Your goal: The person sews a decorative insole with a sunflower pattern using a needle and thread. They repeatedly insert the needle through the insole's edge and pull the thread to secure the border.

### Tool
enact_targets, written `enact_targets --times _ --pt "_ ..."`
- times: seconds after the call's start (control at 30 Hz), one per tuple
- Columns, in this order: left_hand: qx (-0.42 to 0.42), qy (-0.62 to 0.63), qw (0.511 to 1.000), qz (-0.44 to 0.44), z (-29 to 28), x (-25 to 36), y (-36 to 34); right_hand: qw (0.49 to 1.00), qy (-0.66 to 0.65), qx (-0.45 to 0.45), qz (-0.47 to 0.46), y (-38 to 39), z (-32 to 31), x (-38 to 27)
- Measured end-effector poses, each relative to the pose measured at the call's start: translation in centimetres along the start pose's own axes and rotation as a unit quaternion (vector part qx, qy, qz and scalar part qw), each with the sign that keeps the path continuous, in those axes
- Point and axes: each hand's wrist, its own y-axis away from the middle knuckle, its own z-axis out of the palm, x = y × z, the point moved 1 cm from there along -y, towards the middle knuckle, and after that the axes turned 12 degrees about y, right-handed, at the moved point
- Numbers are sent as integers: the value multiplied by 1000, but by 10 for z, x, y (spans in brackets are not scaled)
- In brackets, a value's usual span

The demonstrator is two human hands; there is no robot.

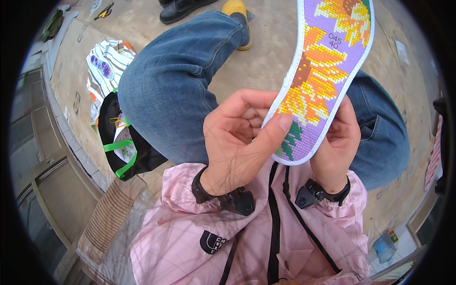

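Observation:
An embroidered shoe insole [316, 83] is held up in front of me, tilted, its rounded end down. Yellow and orange flowers and some green leaf stitches cover its purple ground, and a white binding runs round the edge. My left hand [242, 137] grips the lower left edge, thumb on the stitched face and fingers curled at the edge and behind. My right hand [338, 145] is closed behind the lower right edge, its fingers curled. The insole covers those fingertips, so anything in them is hidden. No needle or thread shows at either hand.
On the floor at left, a black bag [142, 154] with green straps holds patterned pieces and threads. Beyond it lies striped cloth [111, 59] with a purple patterned piece on top. Yellow-handled scissors [104, 12] lie farther off. A black shoe [183, 10] and a yellow-toed boot [236, 21] are ahead.

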Motion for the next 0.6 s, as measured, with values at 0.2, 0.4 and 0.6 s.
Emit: enact_targets --times 0.2,0.4,0.6 --pt "3 -54 999 3 -1 1 -2 870 429 67 -232 -18 -15 -17" --pt "-7 -206 977 55 -1 -14 -5 933 254 -27 -252 -15 -22 -13" --pt "114 -428 858 261 -28 -4 -20 958 30 154 -242 7 -108 -101"
